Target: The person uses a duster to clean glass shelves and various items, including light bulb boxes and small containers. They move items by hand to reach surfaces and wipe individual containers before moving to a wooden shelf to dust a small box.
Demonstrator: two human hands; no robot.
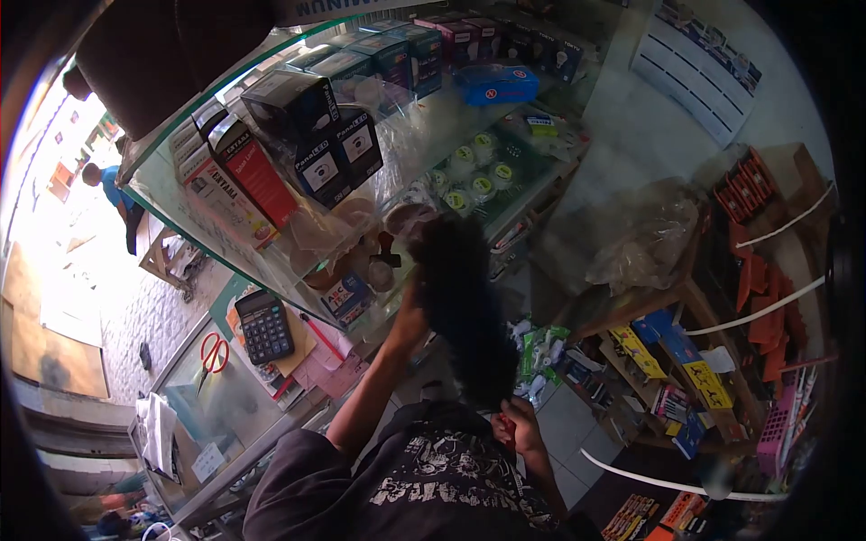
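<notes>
My right hand (520, 426) is closed low in front of my shirt, around the red handle of a dark fluffy duster (458, 311). The duster's bushy head rises from there toward the glass display case. Reaching forward to the case, my left hand (413, 307) is beside the duster, whose fibres hide its fingers. Just past that hand lie clear plastic packaging (379, 275) and a small blue-and-white box (345, 296). Round items with yellow-green labels (483, 185) sit in rows behind the duster.
Dark PanaLED boxes (338, 158) and red-and-white boxes (253, 171) stand on the case at left. A blue box (496, 83) is farther back. On a lower glass counter lie a calculator (264, 326) and red-handled scissors (213, 354). Wooden shelves (645, 311) with goods stand at right; a person (113, 189) is outside.
</notes>
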